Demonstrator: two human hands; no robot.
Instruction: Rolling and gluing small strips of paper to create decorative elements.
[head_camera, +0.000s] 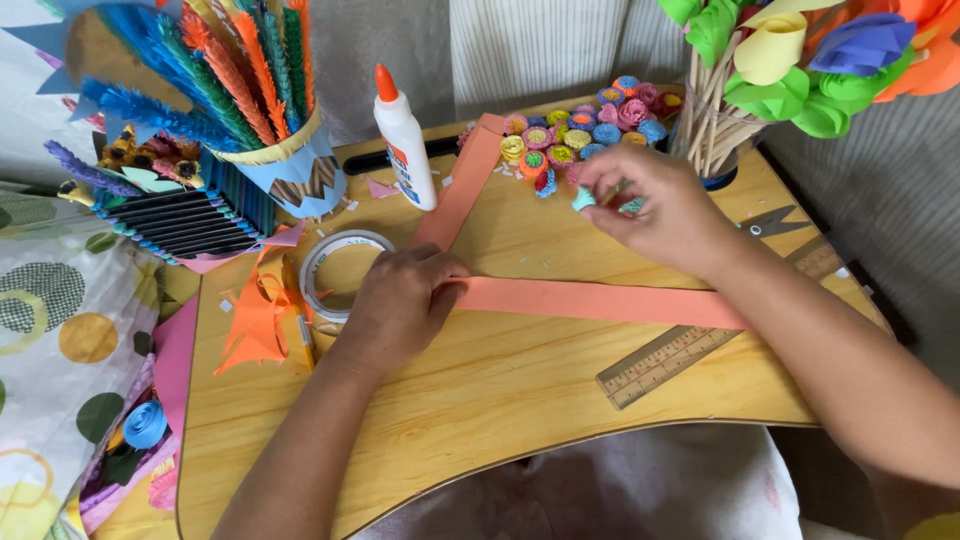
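Pressing flat on a salmon-orange paper strip (600, 300) at table centre, the left hand (400, 305) steadies it while right hand (660, 210) fingertips pinch a small teal paper flower (584, 199) at one o'clock.

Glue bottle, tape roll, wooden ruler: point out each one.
glue bottle (405, 140), head view, on the white body below the orange cap.
tape roll (318, 262), head view, on its left rim.
wooden ruler (655, 362), head view, on its marked lower half.

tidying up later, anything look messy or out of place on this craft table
Small paper scraps lie scattered near the glue bottle, and the wooden ruler sits askew under the orange paper strip. Nothing looks spilled or damaged.
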